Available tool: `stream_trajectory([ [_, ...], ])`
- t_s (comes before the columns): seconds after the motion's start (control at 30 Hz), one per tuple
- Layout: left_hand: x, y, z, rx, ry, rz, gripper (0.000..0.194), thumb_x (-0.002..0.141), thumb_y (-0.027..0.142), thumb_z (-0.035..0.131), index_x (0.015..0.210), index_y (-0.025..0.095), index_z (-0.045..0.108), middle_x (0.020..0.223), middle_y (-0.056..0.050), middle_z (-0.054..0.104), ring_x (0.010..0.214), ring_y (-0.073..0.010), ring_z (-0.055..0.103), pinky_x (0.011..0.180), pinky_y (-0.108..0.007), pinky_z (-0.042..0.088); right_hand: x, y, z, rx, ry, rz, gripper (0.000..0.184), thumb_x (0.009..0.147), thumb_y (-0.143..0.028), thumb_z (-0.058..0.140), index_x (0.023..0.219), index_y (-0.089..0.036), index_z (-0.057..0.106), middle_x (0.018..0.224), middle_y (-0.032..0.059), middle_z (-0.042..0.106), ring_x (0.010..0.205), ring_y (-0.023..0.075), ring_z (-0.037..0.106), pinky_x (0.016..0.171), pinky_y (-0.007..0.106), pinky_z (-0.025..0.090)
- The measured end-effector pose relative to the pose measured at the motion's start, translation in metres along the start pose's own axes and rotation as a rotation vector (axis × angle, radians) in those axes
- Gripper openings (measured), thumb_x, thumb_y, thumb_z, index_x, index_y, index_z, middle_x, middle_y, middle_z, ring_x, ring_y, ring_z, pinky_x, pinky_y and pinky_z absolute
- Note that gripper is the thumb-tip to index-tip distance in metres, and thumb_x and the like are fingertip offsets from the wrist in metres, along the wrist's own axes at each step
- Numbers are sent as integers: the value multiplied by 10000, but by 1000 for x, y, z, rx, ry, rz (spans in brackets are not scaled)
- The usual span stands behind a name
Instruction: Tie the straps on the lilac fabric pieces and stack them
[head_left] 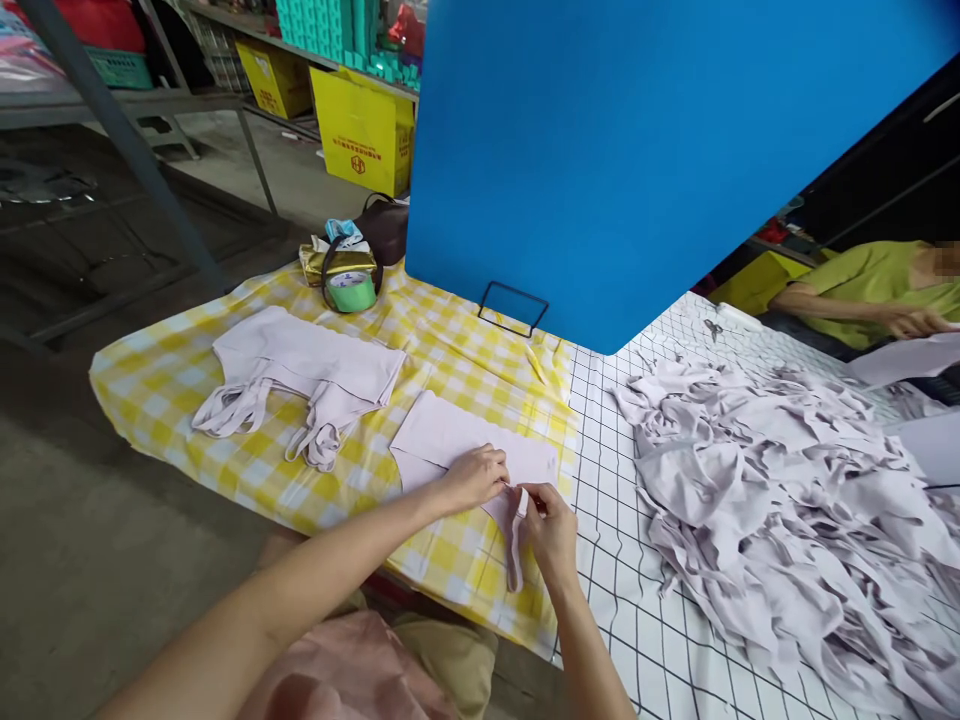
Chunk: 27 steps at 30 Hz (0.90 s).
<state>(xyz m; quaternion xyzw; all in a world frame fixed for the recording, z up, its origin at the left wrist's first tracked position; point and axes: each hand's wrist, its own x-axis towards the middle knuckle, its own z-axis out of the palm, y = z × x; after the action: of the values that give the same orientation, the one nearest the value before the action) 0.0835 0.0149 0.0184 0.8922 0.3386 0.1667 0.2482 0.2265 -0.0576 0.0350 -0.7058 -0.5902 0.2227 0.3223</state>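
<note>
Lilac fabric garment (474, 428), likely light, limp, easily creased; best taken by near strap (514, 555); pinched there by right hand (552, 522), under curled left hand (476, 477), can't tell if gripped

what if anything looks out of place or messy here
The heap of pale fabric on the white grid cloth stands out: it lies tangled, while the garment being handled lies mostly flat. I see no spill or damage.

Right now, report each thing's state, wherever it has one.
Left hand: on the garment, grip unclear
Right hand: pinching the strap
Garment: mostly flat
Strap: lower end loose
Left-side garments: flat, straps bunched
Fabric heap: tangled, crumpled
Checked cloth: spread, wrinkled
Grid cloth: spread out
Co-worker's hand: holding fabric
</note>
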Motion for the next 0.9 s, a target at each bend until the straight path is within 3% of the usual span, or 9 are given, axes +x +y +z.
stream_trajectory([
  [0.5,8,-14,16,-109,29,-20,153,817,282,597,825,168,698,839,-38,620,868,-177,545,758,-258,413,13,13,3,-115,-38,-103,239,734,-252,398,717,-176,624,683,43,612,594,164,548,588,270,413],
  [0.9,8,-12,13,-83,24,-11,125,796,150,563,766,162,685,827,-35,618,856,-181,541,744,-262,414,15,2,14,-24,23,-156,205,718,-231,426,707,-176,624,669,31,580,587,152,510,576,265,400],
])
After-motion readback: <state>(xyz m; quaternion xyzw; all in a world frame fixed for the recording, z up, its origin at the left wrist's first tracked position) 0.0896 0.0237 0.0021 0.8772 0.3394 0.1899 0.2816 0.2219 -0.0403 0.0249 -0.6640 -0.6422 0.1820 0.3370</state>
